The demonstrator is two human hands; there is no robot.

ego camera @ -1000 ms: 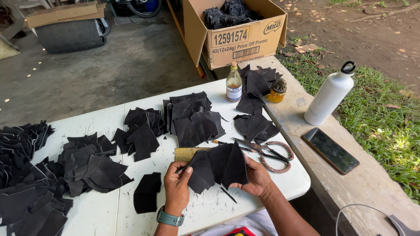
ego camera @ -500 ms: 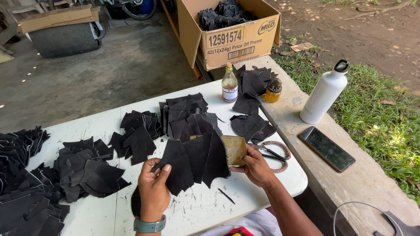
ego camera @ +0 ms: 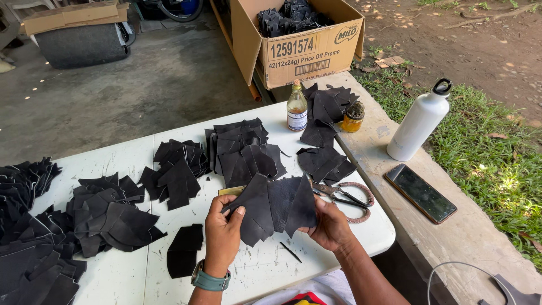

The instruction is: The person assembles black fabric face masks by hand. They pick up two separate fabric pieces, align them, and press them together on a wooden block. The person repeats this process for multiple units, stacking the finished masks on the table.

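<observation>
So compared to half a second back, the fanned bunch of black leather pieces (ego camera: 271, 206) has come back toward the middle of the white surface (ego camera: 265, 268), and the left hand (ego camera: 223, 231) has slid in from way out left. The tan card-like piece that showed at the right side of the bunch back then is now mostly hidden, just a sliver (ego camera: 231, 191) peeking out at the top left.

Both hands are grasping that bunch. The left hand comes up from the bottom edge, thumb on top of the leather, fingers curled under, teal watch (ego camera: 210, 280) on the wrist. The right hand (ego camera: 327, 226) comes in from the lower right, forearm angled, fingers pinching the right edge of the fan.

The bunch is held just above the surface, long axis running left to right, pointed tips spreading downward and toward the person, one sharp tip sticking up on the right.

A single black piece (ego camera: 183, 251) lies flat just left of the left hand. Right behind the right hand are scissors (ego camera: 344, 197) with wrapped handles. Further back are more black piles (ego camera: 243, 152), then a glass bottle (ego camera: 297, 107) and a small jar (ego camera: 354, 117). Farthest off is the cardboard box (ego camera: 299, 39) full of black pieces. Off right on the concrete ledge are a phone (ego camera: 420, 193) and a white bottle (ego camera: 420, 121).
</observation>
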